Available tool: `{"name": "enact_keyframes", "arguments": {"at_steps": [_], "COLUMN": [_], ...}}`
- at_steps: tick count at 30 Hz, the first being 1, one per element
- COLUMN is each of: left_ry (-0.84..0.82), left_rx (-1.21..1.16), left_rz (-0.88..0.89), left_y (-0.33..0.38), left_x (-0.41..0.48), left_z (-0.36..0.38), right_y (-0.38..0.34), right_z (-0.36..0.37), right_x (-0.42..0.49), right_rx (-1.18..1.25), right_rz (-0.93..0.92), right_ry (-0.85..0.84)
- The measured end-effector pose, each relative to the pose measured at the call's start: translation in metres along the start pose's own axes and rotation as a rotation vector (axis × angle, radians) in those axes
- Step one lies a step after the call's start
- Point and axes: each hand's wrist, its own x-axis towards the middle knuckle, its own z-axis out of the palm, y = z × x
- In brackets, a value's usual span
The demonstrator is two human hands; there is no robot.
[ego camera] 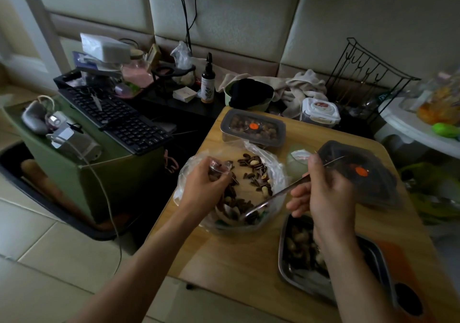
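A clear plastic bag [271, 165] lies open on the wooden table [236, 255], holding striped seeds and pale nuts [254, 170]. My left hand [204, 188] grips the bag's left rim, fingers curled over the plastic. My right hand [326, 190] holds long metal tongs [271, 197] whose tips reach down into the seeds at the near side of the bag. A steel tray [296, 273] with brownish nuts sits under my right wrist.
A lidded container of nuts [254, 128] stands at the table's far edge. A dark lid with an orange sticker [361, 173] lies at the right. A keyboard [117, 116] rests on a green box to the left. A white jar [321, 112] and wire rack [366, 73] stand behind.
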Motion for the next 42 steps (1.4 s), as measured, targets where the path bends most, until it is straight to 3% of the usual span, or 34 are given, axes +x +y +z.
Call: {"name": "enact_keyframes", "arguments": {"at_steps": [6,16,32,42], "left_ry": [-0.018,0.049,-0.014,0.006], "left_rx": [0.061,0.16,0.324,0.44], "left_rz": [-0.011,-0.017,0.03,0.087], "left_y": [-0.006,-0.01,-0.016,-0.013], "left_x": [0.002,0.003,0.0,-0.003], "left_z": [0.0,0.002,0.007,0.014], "right_y": [0.003,0.003,0.016,0.009], "right_z": [-0.002,-0.008,-0.004,-0.005], "right_x": [0.003,0.002,0.009,0.003], "right_rx": [-0.032,-0.101,-0.239,-0.139], "right_rz": [0.047,-0.05,-0.276,-0.403], "right_ry": [0.062,0.154,0.078,0.069]}}
